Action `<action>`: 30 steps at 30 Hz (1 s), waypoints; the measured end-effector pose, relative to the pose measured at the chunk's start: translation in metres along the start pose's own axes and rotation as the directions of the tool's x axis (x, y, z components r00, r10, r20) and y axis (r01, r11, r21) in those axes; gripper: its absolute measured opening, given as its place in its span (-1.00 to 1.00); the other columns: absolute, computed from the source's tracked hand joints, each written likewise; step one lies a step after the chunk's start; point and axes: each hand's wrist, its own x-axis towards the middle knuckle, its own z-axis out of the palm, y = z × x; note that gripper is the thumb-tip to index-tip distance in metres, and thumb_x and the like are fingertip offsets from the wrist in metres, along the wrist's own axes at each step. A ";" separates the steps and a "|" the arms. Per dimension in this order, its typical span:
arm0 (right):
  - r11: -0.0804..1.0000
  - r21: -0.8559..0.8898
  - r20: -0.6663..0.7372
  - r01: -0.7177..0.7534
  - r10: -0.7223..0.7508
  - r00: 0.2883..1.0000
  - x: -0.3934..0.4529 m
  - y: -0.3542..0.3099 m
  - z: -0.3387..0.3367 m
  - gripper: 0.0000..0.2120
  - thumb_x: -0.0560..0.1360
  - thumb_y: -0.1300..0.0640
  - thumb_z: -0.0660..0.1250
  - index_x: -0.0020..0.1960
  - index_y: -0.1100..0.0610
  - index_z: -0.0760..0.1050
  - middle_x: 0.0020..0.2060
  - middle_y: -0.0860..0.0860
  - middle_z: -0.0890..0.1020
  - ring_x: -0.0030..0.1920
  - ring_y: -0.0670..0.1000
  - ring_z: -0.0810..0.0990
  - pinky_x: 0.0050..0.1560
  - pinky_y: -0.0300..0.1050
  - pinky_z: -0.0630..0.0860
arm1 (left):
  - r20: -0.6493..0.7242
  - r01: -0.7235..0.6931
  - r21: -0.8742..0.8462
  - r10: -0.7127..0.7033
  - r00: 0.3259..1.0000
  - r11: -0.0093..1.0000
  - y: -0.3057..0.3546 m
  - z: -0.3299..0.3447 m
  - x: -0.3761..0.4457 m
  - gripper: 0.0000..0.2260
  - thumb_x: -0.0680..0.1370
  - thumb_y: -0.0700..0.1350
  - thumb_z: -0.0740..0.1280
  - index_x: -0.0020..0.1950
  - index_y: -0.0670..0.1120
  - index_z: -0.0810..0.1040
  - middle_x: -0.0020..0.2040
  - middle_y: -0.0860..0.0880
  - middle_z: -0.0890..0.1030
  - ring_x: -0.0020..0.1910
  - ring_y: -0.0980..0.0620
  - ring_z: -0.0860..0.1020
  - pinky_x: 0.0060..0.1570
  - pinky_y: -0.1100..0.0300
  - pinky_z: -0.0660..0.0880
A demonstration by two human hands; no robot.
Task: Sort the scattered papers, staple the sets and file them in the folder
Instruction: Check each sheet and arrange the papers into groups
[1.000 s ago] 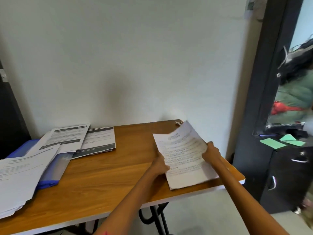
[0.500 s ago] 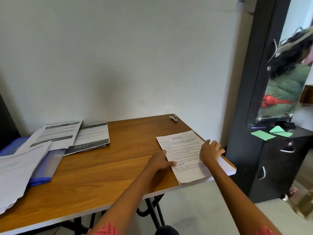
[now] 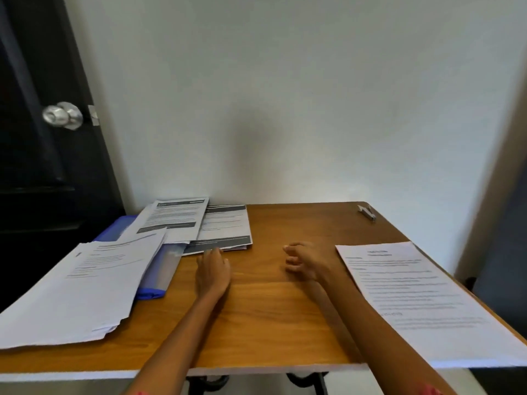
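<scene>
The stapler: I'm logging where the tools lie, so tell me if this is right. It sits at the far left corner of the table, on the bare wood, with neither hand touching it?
Not quite. The head view shows the stapler at the far right corner of the table, not the left. The rest holds: it lies on bare wood, and neither the left hand nor the right hand touches it.

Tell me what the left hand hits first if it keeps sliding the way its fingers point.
Likely the dark-banded printed set: the left hand points at its near edge, fingertips about touching it already, though depth is unclear.
</scene>
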 end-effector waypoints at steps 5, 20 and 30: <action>0.991 0.118 -0.020 -0.063 0.066 0.998 0.043 -0.010 0.071 -0.54 0.52 0.20 0.31 0.36 0.20 0.25 0.33 0.17 0.32 0.33 0.18 0.34 0.15 0.11 0.52 | -0.119 0.034 0.044 -0.028 0.993 0.998 -0.041 0.000 0.032 -0.72 0.59 -0.20 0.15 0.29 -0.21 0.42 0.23 -0.20 0.48 0.16 -0.15 0.47 0.04 0.04 0.44; 0.973 0.150 0.219 -0.175 0.140 0.966 0.112 -0.011 0.109 -0.68 0.52 0.09 0.32 0.20 0.19 0.37 0.06 0.18 0.59 -0.13 0.15 0.65 -0.37 -0.22 0.58 | -0.213 -0.018 -0.042 0.008 0.977 0.999 -0.052 0.021 0.073 -0.74 0.60 -0.06 0.20 -0.22 -0.10 0.56 -0.30 0.01 0.55 -0.36 0.15 0.40 -0.50 0.39 0.09; 0.999 -0.029 -0.118 0.027 -0.031 0.992 0.098 0.004 0.082 -0.61 0.52 0.45 0.16 0.32 0.25 0.36 -0.15 0.03 0.49 -0.28 0.05 0.60 -0.41 -0.23 0.60 | -0.221 -0.012 -0.213 -0.036 0.975 0.977 -0.054 0.021 0.076 -0.82 0.57 -0.11 0.25 -0.10 -0.12 0.61 -0.18 -0.09 0.61 -0.15 0.02 0.53 -0.39 0.37 0.28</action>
